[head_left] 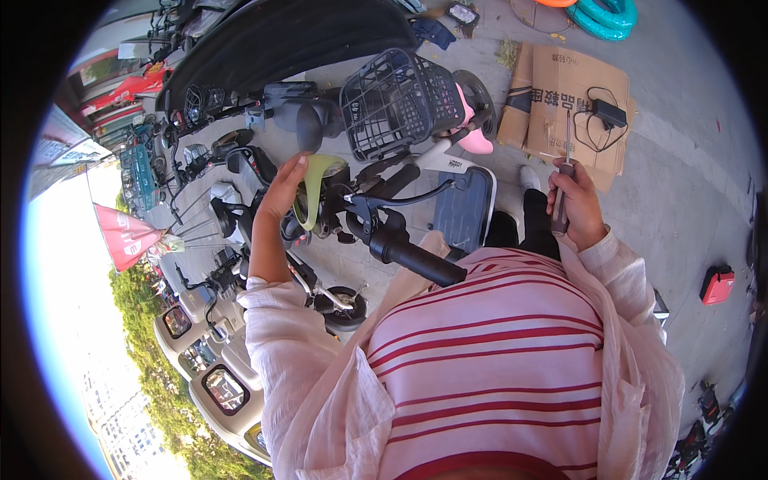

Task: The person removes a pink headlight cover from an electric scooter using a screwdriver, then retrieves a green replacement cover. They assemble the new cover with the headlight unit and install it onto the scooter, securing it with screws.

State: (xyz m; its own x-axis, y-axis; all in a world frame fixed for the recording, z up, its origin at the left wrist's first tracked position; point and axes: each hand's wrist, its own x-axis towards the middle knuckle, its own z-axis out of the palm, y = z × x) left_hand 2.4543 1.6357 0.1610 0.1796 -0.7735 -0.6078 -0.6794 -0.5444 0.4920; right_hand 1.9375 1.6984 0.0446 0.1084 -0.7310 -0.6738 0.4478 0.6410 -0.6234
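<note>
My left hand grips the outer edge of a pale green plastic cover at the front of an electric bike's handlebar. Some of its fingers are hidden behind the cover. A black handlebar grip with a brake lever points back toward my body. My right hand is closed round the dark handle of a screwdriver, well to the right of the bike. The metal shaft points away from me, over the edge of a flattened cardboard box.
A black basket sits beyond the handlebar, and a footboard lies near my feet. On the cardboard rests a black power adapter with its cable. A red case lies at right. Parked bikes and a cream vehicle stand left.
</note>
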